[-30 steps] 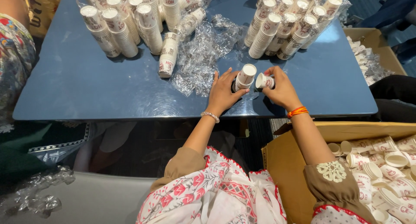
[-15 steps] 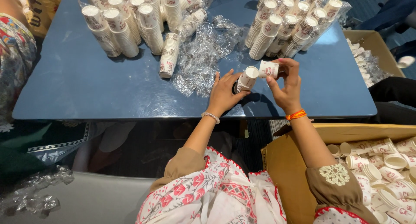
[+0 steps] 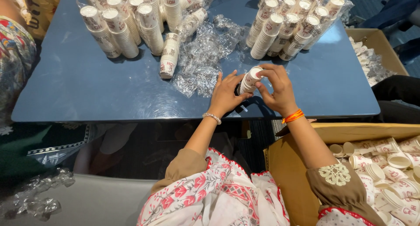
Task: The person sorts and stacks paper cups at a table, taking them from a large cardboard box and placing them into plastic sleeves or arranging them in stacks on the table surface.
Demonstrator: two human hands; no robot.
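Observation:
A short stack of white paper cups (image 3: 249, 80) lies tilted on the blue table (image 3: 78, 90), between both my hands. My left hand (image 3: 224, 95) holds the stack from the left side, fingers spread along it. My right hand (image 3: 275, 89) is closed over the top cup at the stack's open end. A bead bracelet is on my left wrist, an orange thread on my right wrist.
Long stacks of paper cups (image 3: 122, 27) lie at the table's far left, and more cup stacks (image 3: 291, 25) at the far right. Crumpled clear plastic wrap (image 3: 205, 55) lies between them. A cardboard box of loose cups (image 3: 389, 165) stands at my right. Another person's sleeve (image 3: 15, 55) is at the left.
My right hand brought a single cup from beside the stack up onto its open end. My left hand kept hold of the stack.

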